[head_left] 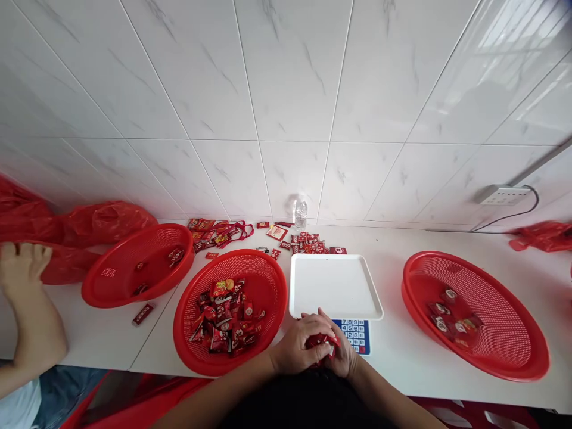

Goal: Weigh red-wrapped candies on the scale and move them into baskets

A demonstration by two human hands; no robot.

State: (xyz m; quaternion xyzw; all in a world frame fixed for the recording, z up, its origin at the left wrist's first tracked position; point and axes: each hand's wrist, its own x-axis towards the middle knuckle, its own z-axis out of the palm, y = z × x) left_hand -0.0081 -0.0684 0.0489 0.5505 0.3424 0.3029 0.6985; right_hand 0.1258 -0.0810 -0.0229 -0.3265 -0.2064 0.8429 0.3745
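Observation:
Close to my body, just in front of the scale, my left hand [297, 344] and my right hand [343, 351] are cupped together. Between them they hold red snack packets [322, 341], partly covered by the fingers, so I cannot tell how many. Beyond my hands lies the bare white tray [335, 286] of the scale, whose blue keypad [357, 335] is partly hidden by my right hand. At my left stands a red plastic basket [179, 316] with a pile of red snack packets [227, 316] in it.
A red basket [534, 357] with several packets stands at right, another red basket [96, 295] at left. Loose packets [308, 243] and a clear bottle [301, 214] lie or stand by the wall. A co-worker's arm [33, 316] is at far left, beside red bags [107, 220].

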